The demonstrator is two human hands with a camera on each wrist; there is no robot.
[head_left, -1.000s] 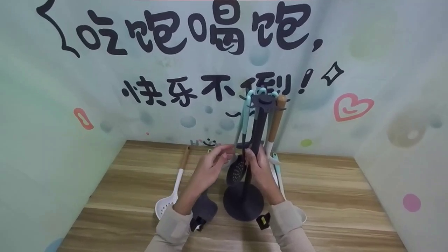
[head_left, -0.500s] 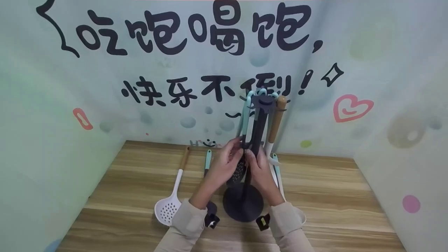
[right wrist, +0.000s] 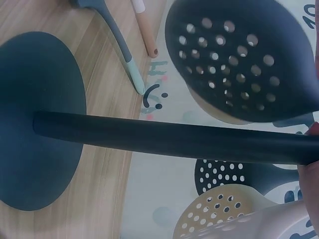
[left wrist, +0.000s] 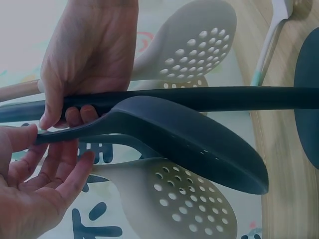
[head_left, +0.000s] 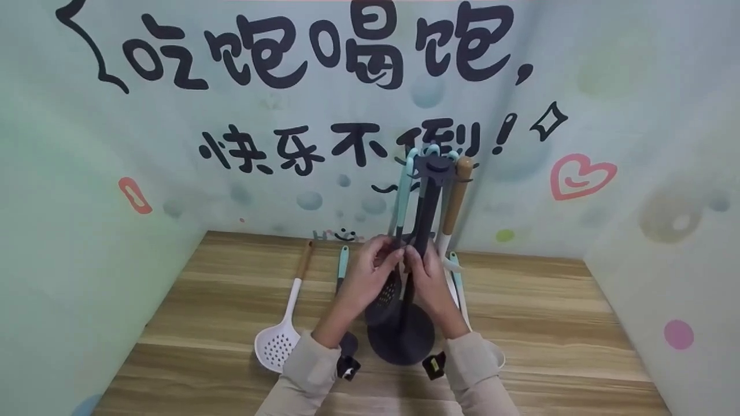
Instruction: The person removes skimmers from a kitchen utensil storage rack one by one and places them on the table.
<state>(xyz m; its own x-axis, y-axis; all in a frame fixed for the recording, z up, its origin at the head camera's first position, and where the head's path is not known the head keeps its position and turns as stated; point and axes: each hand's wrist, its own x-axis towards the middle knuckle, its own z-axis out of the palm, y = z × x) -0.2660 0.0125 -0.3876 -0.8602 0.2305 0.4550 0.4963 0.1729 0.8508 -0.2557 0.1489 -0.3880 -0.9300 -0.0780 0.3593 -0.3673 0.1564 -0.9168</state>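
Note:
A dark skimmer (head_left: 386, 292) with a teal handle (head_left: 405, 190) hangs from a black utensil stand (head_left: 429, 211). My left hand (head_left: 372, 271) pinches the skimmer's thin neck between thumb and fingers, as the left wrist view shows at the neck (left wrist: 70, 134). My right hand (head_left: 428, 271) grips the stand's pole (right wrist: 174, 139) around its middle. The stand's round base (head_left: 402, 346) is below both hands. In the right wrist view the skimmer's holed bowl (right wrist: 224, 55) is beside the pole, and only a sliver of my right hand (right wrist: 311, 184) shows.
Other holed utensils hang around the pole, including a pale skimmer (left wrist: 194, 45) and a beige one (left wrist: 189, 204). On the wooden table (head_left: 549, 323) lie a white skimmer (head_left: 277, 346), a teal-handled utensil (head_left: 344, 263) and, right, another teal handle (head_left: 455, 271). A printed cloth wall (head_left: 277, 208) stands behind.
My left hand has moved right to the stand and taken hold of the skimmer's neck. The skimmer's bowl has shifted slightly left and toward me. My right hand stays on the pole.

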